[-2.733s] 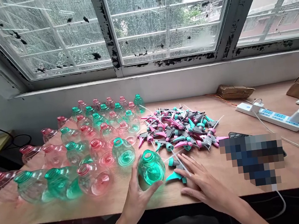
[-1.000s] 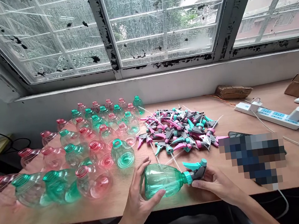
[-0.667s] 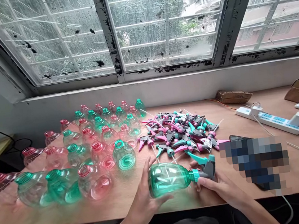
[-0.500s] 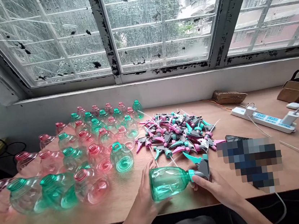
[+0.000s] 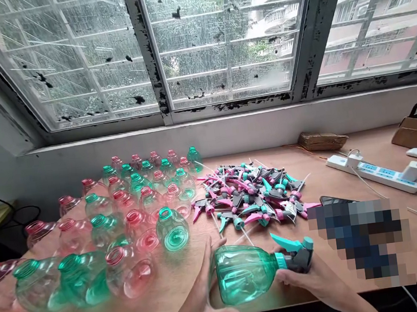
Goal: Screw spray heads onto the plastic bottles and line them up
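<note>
Green bottle (image 5: 246, 274) is held sideways, contents unclear; flanked by left hand (image 5: 206, 300), fingers spread; sprayer (image 5: 300, 257) pinched by right hand (image 5: 319, 281).

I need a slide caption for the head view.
Right hand holding a sideways green bottle at its sprayer, left hand spread beside its base, loose trigger heads heaped beyond.
</note>
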